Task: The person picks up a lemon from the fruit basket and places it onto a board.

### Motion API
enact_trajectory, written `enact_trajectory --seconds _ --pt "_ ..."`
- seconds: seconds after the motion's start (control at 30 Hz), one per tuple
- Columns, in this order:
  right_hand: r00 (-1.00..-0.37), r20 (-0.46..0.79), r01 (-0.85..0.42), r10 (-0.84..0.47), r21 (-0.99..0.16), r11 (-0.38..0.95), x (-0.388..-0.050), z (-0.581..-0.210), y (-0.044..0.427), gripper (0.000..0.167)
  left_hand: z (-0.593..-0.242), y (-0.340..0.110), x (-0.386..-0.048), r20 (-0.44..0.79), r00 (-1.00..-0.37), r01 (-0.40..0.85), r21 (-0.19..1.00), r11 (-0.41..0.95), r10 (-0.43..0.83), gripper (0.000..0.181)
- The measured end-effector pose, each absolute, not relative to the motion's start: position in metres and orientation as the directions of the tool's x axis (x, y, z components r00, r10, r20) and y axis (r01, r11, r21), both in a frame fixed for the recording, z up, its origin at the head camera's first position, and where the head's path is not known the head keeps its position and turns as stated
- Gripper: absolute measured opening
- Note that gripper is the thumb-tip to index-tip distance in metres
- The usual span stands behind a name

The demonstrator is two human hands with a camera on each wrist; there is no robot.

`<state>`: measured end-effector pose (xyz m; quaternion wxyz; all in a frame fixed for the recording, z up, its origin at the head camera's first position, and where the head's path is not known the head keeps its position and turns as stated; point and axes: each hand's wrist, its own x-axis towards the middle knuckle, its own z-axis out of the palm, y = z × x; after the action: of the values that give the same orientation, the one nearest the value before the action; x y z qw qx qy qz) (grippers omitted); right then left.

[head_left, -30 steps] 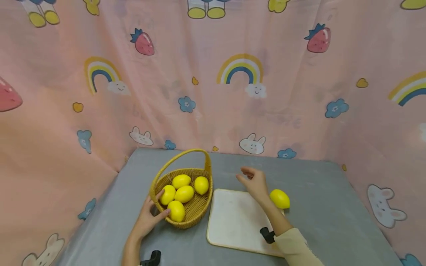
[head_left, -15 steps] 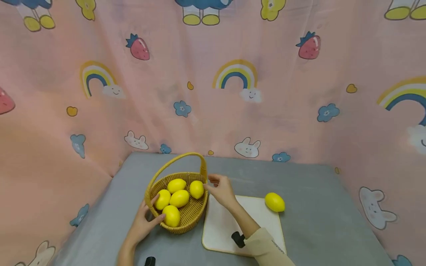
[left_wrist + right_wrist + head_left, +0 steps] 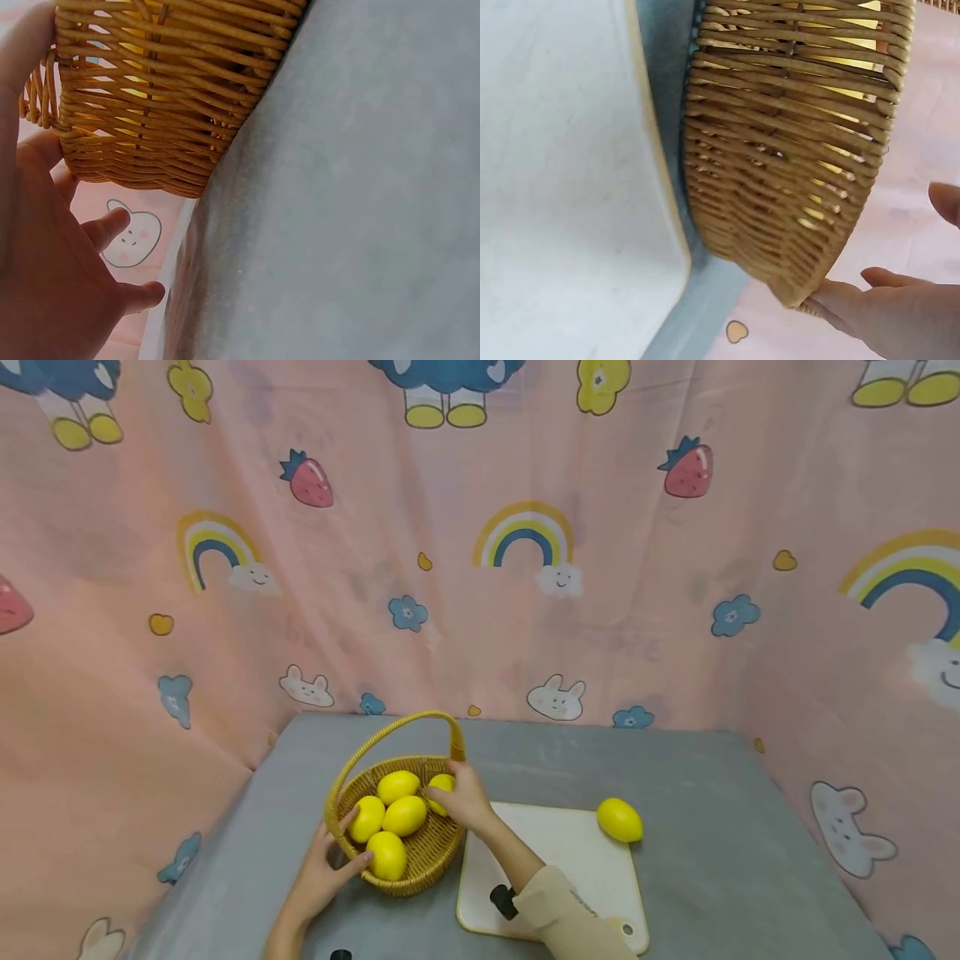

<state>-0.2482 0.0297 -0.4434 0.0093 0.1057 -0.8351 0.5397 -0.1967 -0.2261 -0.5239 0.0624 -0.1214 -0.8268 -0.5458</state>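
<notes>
A yellow wicker basket (image 3: pixel 427 860) with a tall hoop handle stands left of the table's middle, several lemons (image 3: pixel 405 816) inside it. My left hand (image 3: pixel 315 881) holds its near left rim, thumb and forefingers at the edge; in the left wrist view the hand's other fingers (image 3: pixel 109 229) spread below the wicker. At the far right rim, by the handle's base, is my right hand (image 3: pixel 467 797), its thumb side partly covering one lemon (image 3: pixel 442 785). In the right wrist view its fingers (image 3: pixel 836 304) touch the basket's end, while the thumb (image 3: pixel 945 201) stands apart.
A white cutting board (image 3: pixel 555 860) lies right of the basket, under the right forearm. One more lemon (image 3: pixel 619 820) rests at the board's far right corner. A pink patterned curtain (image 3: pixel 480 568) encloses the grey table (image 3: pixel 720 860).
My right hand has travelled left from above the board to the basket's right rim. My left hand stays on the basket. The head view has shifted slightly.
</notes>
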Motion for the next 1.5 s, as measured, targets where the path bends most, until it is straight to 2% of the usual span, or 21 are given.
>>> enact_trajectory --seconds 0.17,0.43,0.67,0.77,0.93,1.1,1.2,1.37,1.5 --pt "-0.978 0.096 -0.168 -0.185 -0.892 0.421 -0.251 -0.445 0.019 0.067 -0.526 -0.225 -0.196 0.233 -0.964 0.265 0.889 0.374 0.129 0.070" --pt "-0.986 0.100 -0.154 -0.134 -0.856 0.493 -0.254 -0.450 0.002 0.065 -0.524 -0.224 -0.197 0.231 -0.963 0.268 0.891 0.366 0.142 0.070" --pt "-0.966 0.152 -0.245 -0.208 -0.790 0.562 -0.261 -0.455 0.002 0.046 -0.524 -0.224 -0.199 0.230 -0.962 0.269 0.890 0.368 0.145 0.072" --pt "-0.960 0.162 -0.271 -0.231 -0.756 0.596 -0.262 -0.457 0.002 0.042 -0.524 -0.225 -0.199 0.231 -0.963 0.268 0.887 0.376 0.143 0.074" --pt "-0.946 0.181 -0.323 -0.270 -0.627 0.709 -0.261 -0.461 0.001 0.042 -0.524 -0.226 -0.198 0.233 -0.962 0.270 0.877 0.396 0.142 0.076" --pt "-0.907 0.222 -0.420 -0.358 -0.417 0.806 -0.259 -0.463 0.000 0.021 -0.524 -0.226 -0.196 0.251 -0.959 0.282 0.869 0.406 0.130 0.077" --pt "-0.900 0.245 -0.429 -0.361 -0.345 0.835 -0.259 -0.464 0.000 0.015 -0.524 -0.225 -0.198 0.261 -0.955 0.296 0.867 0.400 0.141 0.077" --pt "-0.899 0.263 -0.420 -0.350 -0.295 0.858 -0.260 -0.466 0.000 0.016 -0.525 -0.225 -0.200 0.274 -0.950 0.312 0.870 0.382 0.151 0.077" --pt "-0.891 0.277 -0.440 -0.359 -0.332 0.834 -0.261 -0.465 0.002 0.022 -0.524 -0.227 -0.199 0.258 -0.956 0.293 0.875 0.385 0.142 0.077"
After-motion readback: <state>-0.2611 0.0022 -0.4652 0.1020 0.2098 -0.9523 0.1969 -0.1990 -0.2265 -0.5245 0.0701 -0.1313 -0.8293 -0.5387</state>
